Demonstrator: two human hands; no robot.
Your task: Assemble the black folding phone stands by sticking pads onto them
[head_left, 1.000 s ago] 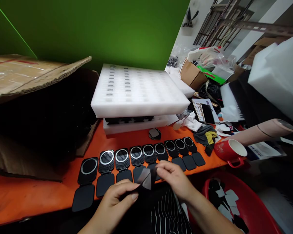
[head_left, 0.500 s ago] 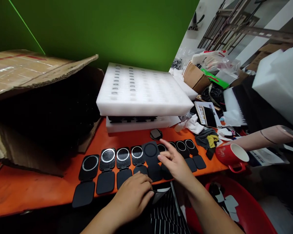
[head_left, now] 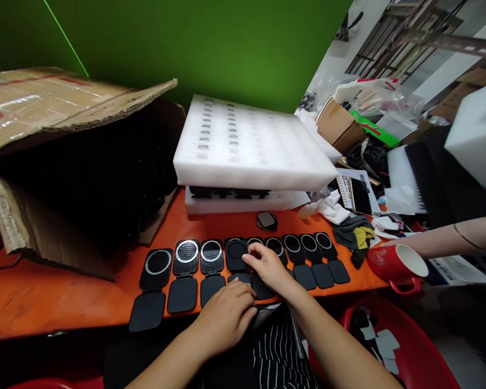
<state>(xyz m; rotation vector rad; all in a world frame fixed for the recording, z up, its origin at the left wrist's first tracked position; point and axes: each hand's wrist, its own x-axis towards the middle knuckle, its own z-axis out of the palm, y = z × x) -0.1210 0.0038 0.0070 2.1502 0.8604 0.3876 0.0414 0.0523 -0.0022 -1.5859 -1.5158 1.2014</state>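
A row of several black hinged holders [head_left: 243,262] lies open on the orange table [head_left: 65,302], some with silver rings in their round upper halves. My right hand [head_left: 267,266] rests on the middle of the row, its fingers spread flat and pressing a black round piece [head_left: 235,252] onto one holder. My left hand [head_left: 227,316] lies curled at the table's front edge, just below the same holder, touching its lower flap. Its fingertips are hidden, so what they hold, if anything, does not show.
Stacked white foam trays [head_left: 247,151] stand behind the row, and a small black pad [head_left: 266,220] lies before them. An open cardboard box [head_left: 68,156] fills the left. At right are a red mug [head_left: 397,265], a rag [head_left: 354,235], clutter and a red basin [head_left: 409,346] of liner scraps.
My hands held a thin dark film above the lap. Then the right hand carried a black round piece to the row and now presses it down; the left sank to the table edge.
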